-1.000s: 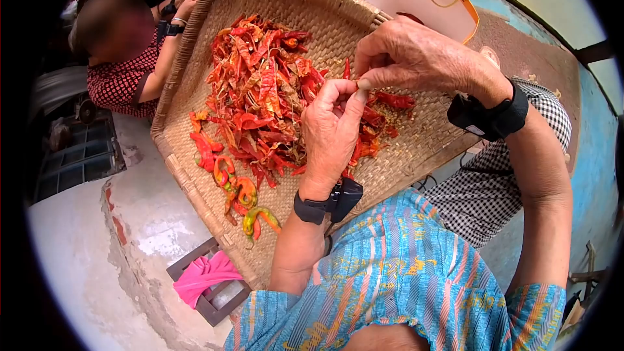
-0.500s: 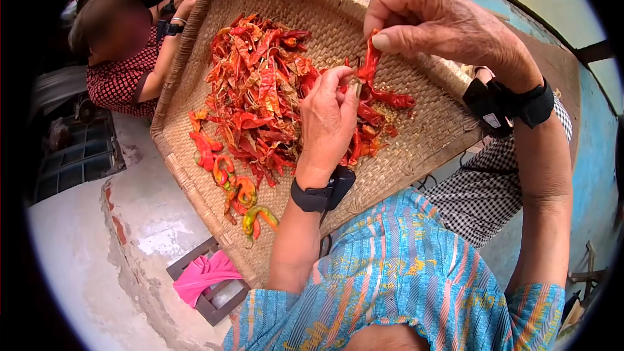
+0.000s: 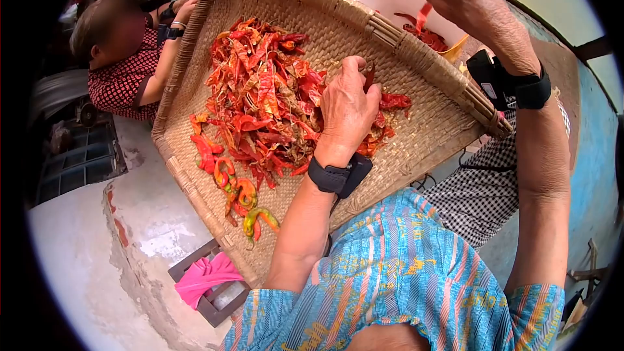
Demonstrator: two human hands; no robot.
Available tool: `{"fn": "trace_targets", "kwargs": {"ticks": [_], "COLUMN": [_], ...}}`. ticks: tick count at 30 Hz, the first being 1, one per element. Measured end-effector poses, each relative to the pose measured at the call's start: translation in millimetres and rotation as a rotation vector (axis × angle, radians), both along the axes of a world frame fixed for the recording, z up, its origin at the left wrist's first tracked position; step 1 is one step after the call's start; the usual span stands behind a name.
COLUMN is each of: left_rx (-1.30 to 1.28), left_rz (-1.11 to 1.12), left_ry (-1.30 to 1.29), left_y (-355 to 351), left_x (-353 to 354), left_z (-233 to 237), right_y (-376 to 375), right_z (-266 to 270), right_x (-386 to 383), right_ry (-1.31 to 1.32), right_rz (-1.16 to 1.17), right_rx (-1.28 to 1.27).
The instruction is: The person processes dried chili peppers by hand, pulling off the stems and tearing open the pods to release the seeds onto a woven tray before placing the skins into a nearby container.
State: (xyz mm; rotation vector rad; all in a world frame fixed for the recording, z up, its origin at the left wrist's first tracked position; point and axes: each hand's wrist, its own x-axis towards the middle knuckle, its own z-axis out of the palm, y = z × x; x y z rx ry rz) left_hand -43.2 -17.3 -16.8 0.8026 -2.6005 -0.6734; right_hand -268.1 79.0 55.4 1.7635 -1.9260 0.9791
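A heap of dried red chili peppers lies in a woven bamboo tray. My left hand is at the heap's right side, fingers bent. A dark red chili pepper sticks up between its thumb and forefinger; the grip is partly hidden. Above an orange-rimmed container, my right hand has its fingers apart, partly cut off by the top edge. Just below it a blurred red chili piece is in the air. More red chili pieces lie inside the container.
Fresher, curled red and green peppers sit along the tray's left part, with loose seeds on the right. Another person stands at left, hands on the tray's rim. A pink cloth drapes a dark frame below.
My right hand has moved up from the tray to the container and let go of a red chili piece. My left hand has shifted slightly right, down to the chili peppers.
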Motion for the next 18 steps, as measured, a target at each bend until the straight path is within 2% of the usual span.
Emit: {"fn": "trace_targets", "kwargs": {"ticks": [1,3,5,7,8,9,14,18], "left_rx": [0.027,0.105,0.184,0.500,0.627,0.737,0.811,0.746], "left_rz": [-0.003,0.039,0.078,0.091,0.103,0.127,0.063,0.010], "left_ry": [0.021,0.020,0.018,0.335,0.412,0.502,0.629,0.639], "left_y": [-1.4,-0.7,-1.9,-6.8,-8.3,-4.7,1.1,7.1], "left_x": [-0.7,0.3,6.3,16.2,20.5,23.1,36.7,34.9], "left_z": [-1.0,9.0,13.1,10.7,12.8,19.7,32.2,40.8], "right_y": [-1.2,-3.6,-7.0,-15.8,-17.8,-19.1,-19.5,-23.5], "right_z": [5.8,11.9,8.0,-7.9,-13.6,-14.9,-22.2,-19.3], "right_x": [4.9,10.9,14.1,20.0,28.2,34.0,58.1,67.1], "right_ry": [0.003,-0.165,-0.266,-0.277,-0.278,-0.399,-0.462,-0.537], "right_rz": [0.002,0.024,0.094,0.206,0.264,0.394,0.522,0.637], "right_rx": [-0.002,0.212,0.255,0.312,0.236,0.241,0.342,0.447]}}
